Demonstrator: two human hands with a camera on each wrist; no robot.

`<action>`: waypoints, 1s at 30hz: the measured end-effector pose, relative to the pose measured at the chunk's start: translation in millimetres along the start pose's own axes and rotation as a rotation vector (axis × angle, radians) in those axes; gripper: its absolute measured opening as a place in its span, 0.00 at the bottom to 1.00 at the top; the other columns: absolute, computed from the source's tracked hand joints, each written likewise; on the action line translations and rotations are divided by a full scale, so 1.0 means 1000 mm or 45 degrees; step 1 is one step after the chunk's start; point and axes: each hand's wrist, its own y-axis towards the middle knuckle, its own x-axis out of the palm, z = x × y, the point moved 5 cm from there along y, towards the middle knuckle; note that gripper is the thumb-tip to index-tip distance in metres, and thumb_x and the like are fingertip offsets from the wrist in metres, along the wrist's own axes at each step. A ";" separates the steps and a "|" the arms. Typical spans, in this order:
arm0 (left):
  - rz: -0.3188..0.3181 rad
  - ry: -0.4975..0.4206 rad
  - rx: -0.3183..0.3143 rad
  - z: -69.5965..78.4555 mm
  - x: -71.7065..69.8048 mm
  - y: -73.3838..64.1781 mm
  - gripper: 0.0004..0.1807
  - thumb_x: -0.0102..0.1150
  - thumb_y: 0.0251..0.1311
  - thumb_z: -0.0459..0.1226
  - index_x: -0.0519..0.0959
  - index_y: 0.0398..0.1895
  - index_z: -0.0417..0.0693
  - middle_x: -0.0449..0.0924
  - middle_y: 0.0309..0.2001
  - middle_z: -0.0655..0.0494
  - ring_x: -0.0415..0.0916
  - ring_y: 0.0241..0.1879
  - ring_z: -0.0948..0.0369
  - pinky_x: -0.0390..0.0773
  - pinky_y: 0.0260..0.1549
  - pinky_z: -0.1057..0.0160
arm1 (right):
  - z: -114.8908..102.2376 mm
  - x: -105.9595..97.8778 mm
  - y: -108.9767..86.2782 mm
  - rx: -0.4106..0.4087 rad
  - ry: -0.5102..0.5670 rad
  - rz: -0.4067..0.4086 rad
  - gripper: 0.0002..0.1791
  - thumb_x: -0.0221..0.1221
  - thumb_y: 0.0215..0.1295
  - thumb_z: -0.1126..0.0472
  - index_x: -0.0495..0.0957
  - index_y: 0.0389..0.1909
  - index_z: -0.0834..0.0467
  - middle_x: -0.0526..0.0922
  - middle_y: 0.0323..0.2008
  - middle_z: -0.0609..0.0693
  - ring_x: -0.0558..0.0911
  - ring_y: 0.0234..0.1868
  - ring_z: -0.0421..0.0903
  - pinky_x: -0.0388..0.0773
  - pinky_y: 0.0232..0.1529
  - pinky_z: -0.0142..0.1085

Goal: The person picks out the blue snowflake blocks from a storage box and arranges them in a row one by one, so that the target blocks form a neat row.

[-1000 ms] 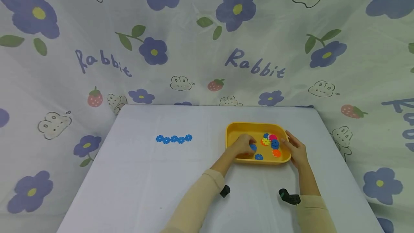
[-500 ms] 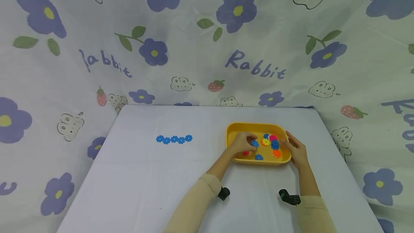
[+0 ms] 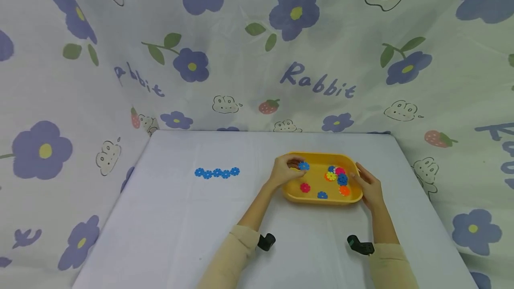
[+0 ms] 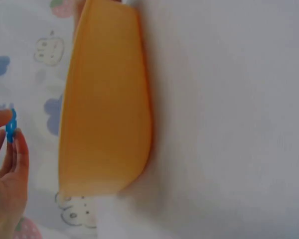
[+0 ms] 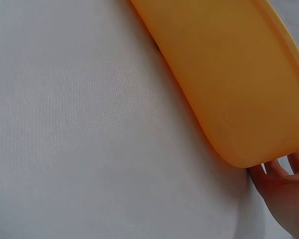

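Between thumb and fingers, my left hand (image 3: 283,171) pinches a blue snowflake disc (image 3: 304,166) above the left end of the yellow tray (image 3: 313,201). The left wrist view shows this blue disc (image 4: 11,125) edge-on, raised past the tray's rim. My right hand (image 3: 370,189) grips the tray's right end, thumb over the rim and fingers along the outer wall. Inside the tray lie a pink disc (image 3: 305,187), another blue disc (image 3: 322,195), an orange disc (image 3: 344,190) and a small cluster of yellow, pink and blue discs (image 3: 336,174).
A row of several joined blue discs (image 3: 217,173) lies on the white table (image 3: 168,217) left of the tray. A flower-patterned cloth (image 3: 241,57) stands behind the table and along its sides. Dark wrist cameras (image 3: 360,245) sit by both forearms.
My left hand has lifted the blue disc from the tray's floor and moved up and left with it. The pink disc below now shows fully. My right hand stays on the tray.
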 end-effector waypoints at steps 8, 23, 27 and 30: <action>0.059 0.069 0.111 0.034 -0.052 -0.015 0.18 0.63 0.46 0.20 0.74 0.43 0.18 0.76 0.43 0.26 0.75 0.40 0.36 0.77 0.45 0.45 | -0.001 0.001 0.000 0.014 0.025 0.001 0.36 0.60 0.63 0.53 0.57 0.71 0.50 0.52 0.72 0.59 0.61 0.66 0.47 0.71 0.46 0.18; 0.420 0.425 -0.093 -0.054 -0.134 -0.030 0.18 0.70 0.43 0.29 0.82 0.42 0.34 0.83 0.41 0.42 0.74 0.45 0.48 0.72 0.49 0.47 | -0.002 -0.001 0.000 0.018 -0.028 -0.005 0.38 0.60 0.62 0.50 0.56 0.71 0.49 0.50 0.73 0.59 0.55 0.71 0.54 0.68 0.50 0.22; 0.421 0.460 -0.196 -0.067 -0.143 -0.035 0.18 0.70 0.43 0.28 0.82 0.42 0.33 0.82 0.41 0.41 0.73 0.47 0.47 0.70 0.51 0.47 | -0.002 0.000 0.000 0.011 -0.032 -0.005 0.38 0.60 0.62 0.49 0.56 0.71 0.49 0.51 0.72 0.60 0.57 0.70 0.54 0.69 0.49 0.21; 0.399 0.485 -0.256 -0.074 -0.146 -0.037 0.18 0.70 0.44 0.29 0.82 0.42 0.33 0.81 0.42 0.41 0.73 0.48 0.46 0.70 0.52 0.48 | -0.002 0.000 0.000 0.011 -0.046 0.009 0.38 0.60 0.61 0.49 0.57 0.71 0.50 0.51 0.72 0.61 0.57 0.70 0.54 0.70 0.48 0.20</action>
